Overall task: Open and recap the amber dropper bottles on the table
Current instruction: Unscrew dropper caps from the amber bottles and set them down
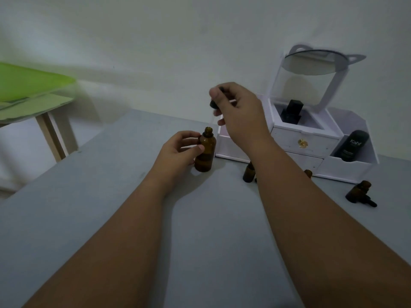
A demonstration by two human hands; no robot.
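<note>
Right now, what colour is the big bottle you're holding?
Amber brown, see-through glass. The big bottle shows best in the head view, steadied by the left hand.

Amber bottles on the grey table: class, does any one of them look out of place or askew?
Yes. The small amber bottle at the far right lies tipped on its side, uncapped, with a black dropper cap loose on the table against it. The large amber bottle in the left hand stands upright.

Glossy amber glass bottle [205, 152]; matt grey table [111, 196].
</note>
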